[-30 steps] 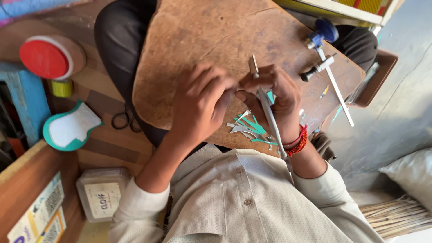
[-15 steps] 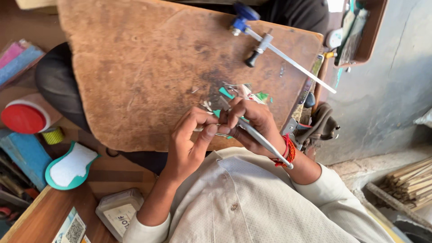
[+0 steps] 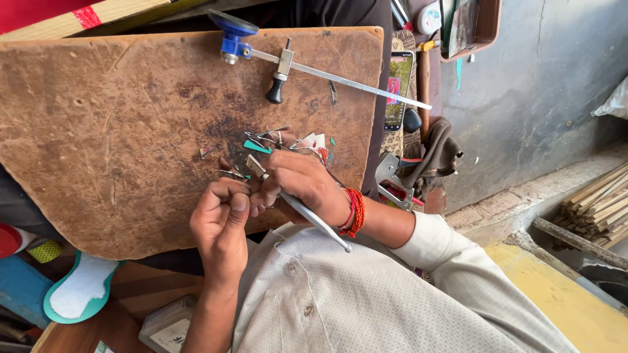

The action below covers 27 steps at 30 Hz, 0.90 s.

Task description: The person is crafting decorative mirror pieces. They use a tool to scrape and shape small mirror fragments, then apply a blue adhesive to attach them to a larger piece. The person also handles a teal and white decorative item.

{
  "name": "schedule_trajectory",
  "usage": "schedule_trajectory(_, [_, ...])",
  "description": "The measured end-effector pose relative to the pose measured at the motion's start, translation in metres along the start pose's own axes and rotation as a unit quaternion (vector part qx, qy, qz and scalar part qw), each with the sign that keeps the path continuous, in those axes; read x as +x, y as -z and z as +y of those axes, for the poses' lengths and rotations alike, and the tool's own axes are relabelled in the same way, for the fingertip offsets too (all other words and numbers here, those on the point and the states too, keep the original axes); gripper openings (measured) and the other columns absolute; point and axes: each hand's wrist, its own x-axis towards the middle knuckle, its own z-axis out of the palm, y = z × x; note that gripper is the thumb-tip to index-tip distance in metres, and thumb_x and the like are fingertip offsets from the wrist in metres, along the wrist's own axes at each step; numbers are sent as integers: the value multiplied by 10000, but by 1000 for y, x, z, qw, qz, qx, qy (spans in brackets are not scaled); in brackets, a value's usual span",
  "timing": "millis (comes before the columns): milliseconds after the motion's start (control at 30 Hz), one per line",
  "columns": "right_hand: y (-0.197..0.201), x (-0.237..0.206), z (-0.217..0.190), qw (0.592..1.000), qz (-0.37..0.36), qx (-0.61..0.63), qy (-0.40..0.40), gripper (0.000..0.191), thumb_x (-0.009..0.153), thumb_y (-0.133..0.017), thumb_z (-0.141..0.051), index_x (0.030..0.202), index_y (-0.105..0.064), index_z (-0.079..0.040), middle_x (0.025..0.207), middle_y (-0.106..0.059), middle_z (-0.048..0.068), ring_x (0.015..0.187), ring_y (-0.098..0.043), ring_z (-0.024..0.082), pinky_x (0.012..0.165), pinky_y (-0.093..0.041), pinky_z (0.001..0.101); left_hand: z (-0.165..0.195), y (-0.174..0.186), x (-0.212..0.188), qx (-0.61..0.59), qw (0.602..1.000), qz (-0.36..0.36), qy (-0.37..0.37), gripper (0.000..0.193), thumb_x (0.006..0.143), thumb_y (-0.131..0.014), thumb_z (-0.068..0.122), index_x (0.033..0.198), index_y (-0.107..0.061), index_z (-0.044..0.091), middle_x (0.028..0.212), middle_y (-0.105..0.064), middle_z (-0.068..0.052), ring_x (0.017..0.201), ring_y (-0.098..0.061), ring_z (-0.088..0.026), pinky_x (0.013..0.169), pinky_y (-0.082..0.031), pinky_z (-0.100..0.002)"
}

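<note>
1. Our right hand (image 3: 304, 183) is wrapped around a slim metal cutter (image 3: 297, 204), head near the fingertips and handle running back toward the shirt. Our left hand (image 3: 222, 222) is pinched narrow around something tiny right against the cutter's head. We can't tell exactly what it is, probably a sliver like the rest.

2. Biggest risk as we see it: that piece is so small that if the pinch slips, the cutter's head skids onto a fingertip. Both hands are touching, so there's no margin.

3. The shiny shards (image 3: 281, 140) and green bits lie loose on the board just beyond the knuckles. A wrist dragged over them could get nicked, or could flick them off the edge into the lap.

4. The wooden board (image 3: 131, 131) looks like it's resting across the knees, not on a table. If a leg shifts, it could tip, and the blue-capped compass tool (image 3: 281, 62) near the far edge would likely slide.

5. The board is worn, stained and scratched, so little pieces can hide in the marks.

6. The room is pretty cramped. There's a phone (image 3: 399, 88) wedged upright beside the board, a grey wall (image 3: 536, 78) to the right, a bundle of sticks (image 3: 598, 206) on the floor, and a teal-rimmed white pad (image 3: 82, 294) down on the left.
</note>
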Motion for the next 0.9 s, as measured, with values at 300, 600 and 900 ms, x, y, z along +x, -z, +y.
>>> schedule_trajectory(300, [6,-6,12,998,-2,-11,54,196,878,-743,-40,916,-556,-84,957,-549,107,888,-613,303,750,-491,407,-8,-10,1,-109,990,30,89,232,1068,-648,232,1021,-580,15,875,-573,-37,807,-513,-112,763,-447,-281])
schedule_trajectory(600, [-11,-10,4,967,90,198,-136,280,1010,-714,43,960,-480,-101,929,-647,20,850,-570,80,781,-455,271,-11,-10,0,96,994,39,-42,212,1083,-632,205,997,-564,24,946,-561,-14,776,-521,-68,707,-457,-225])
schedule_trajectory(900, [0,-9,9,935,63,292,-194,210,1044,-704,-45,984,-509,-92,962,-625,23,897,-566,43,803,-494,215,2,-7,11,215,973,-1,-89,166,1082,-633,162,1095,-593,1,1089,-566,-31,909,-523,-55,809,-465,-205])
